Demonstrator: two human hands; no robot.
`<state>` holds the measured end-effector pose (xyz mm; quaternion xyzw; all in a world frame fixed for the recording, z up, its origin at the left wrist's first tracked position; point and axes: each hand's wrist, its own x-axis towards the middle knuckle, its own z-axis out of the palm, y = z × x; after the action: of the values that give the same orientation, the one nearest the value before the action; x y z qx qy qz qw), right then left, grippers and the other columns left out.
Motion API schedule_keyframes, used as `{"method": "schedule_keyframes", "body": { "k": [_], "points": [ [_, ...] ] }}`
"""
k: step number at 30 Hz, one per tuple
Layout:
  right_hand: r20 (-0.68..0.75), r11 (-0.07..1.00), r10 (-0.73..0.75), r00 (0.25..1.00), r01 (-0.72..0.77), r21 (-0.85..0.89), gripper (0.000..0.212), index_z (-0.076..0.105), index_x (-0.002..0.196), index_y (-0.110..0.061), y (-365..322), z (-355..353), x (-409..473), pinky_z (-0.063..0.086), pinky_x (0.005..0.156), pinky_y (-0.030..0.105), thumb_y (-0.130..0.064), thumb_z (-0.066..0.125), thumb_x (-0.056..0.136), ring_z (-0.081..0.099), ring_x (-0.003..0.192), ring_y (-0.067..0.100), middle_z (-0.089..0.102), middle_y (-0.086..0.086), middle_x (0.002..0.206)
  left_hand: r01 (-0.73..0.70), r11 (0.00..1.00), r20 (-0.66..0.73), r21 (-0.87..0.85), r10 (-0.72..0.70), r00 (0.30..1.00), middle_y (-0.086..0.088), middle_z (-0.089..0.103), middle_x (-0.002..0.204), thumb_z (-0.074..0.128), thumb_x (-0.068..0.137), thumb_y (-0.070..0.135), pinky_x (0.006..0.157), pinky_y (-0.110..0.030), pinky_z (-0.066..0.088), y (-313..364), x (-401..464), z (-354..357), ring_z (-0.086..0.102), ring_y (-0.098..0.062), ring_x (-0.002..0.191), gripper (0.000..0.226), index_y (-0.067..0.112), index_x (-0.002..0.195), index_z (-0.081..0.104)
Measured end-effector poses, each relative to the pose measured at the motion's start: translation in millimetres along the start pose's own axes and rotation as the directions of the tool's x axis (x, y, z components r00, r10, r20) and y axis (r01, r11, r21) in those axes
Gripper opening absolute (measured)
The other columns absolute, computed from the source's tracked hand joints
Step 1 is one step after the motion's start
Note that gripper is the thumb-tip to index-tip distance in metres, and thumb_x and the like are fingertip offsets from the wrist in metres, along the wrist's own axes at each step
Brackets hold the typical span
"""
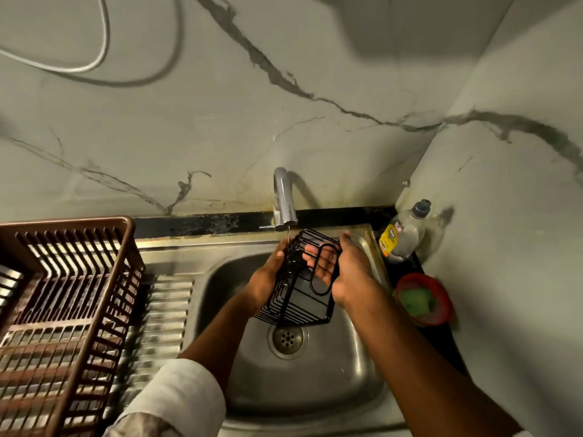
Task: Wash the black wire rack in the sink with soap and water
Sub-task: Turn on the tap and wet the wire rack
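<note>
— What could go wrong here, standing where we are?

— Start nearest: the sink (315, 383) is bare steel with the drain (286, 339) right under the rack (296, 288); if wet fingers slip, I'd guess the rack drops and clatters onto it; nothing would be lost, since it is far too big for the drain, but it could bang and splash.

— And the hands?

— The left hand (268, 275) grips the rack's left side, fingers curled round the wires; the right hand (331, 266) lies partly inside the frame, palm up, fingers fairly straight and spread behind the looped wire; it looks more like a support or a rub than a pinch; so only one hand truly holds, and that is the weak point.

— Where is the rack exactly?

— Held in the air over the sink, tilted, its top corner just under the tap (284, 200); a thin stream runs down onto that corner; water may spray off the wires toward the sleeve (176, 402) or the wall (220, 105).

— Soap?

— The bottle (405, 233) stands at the far right corner, the sponge (416, 302) in a red bowl (441, 298) just before it; neither is in hand; I can't tell whether the rack is soaped; the basket (63, 294) waits on the left.
</note>
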<state>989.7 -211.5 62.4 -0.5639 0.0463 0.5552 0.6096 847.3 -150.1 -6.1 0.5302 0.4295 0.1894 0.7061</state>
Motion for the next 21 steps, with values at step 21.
{"method": "schedule_keyframes", "body": {
  "k": [21],
  "points": [
    [0.448,0.536,-0.178,0.876,0.468,-0.703,0.054,0.065,0.086,-0.008,52,-22,-30,0.059,0.059,0.039,-0.057,0.046,0.097,0.074,0.064,0.028,0.07,0.01,0.068,0.453,0.888,-0.003,-0.083,-0.454,0.891,-0.017,0.056,0.134,0.049,0.083,0.084,0.074,-0.046,0.058,0,0,-58,0.061,-0.036,0.106,0.084,0.018,0.135,0.051]
  ]
}}
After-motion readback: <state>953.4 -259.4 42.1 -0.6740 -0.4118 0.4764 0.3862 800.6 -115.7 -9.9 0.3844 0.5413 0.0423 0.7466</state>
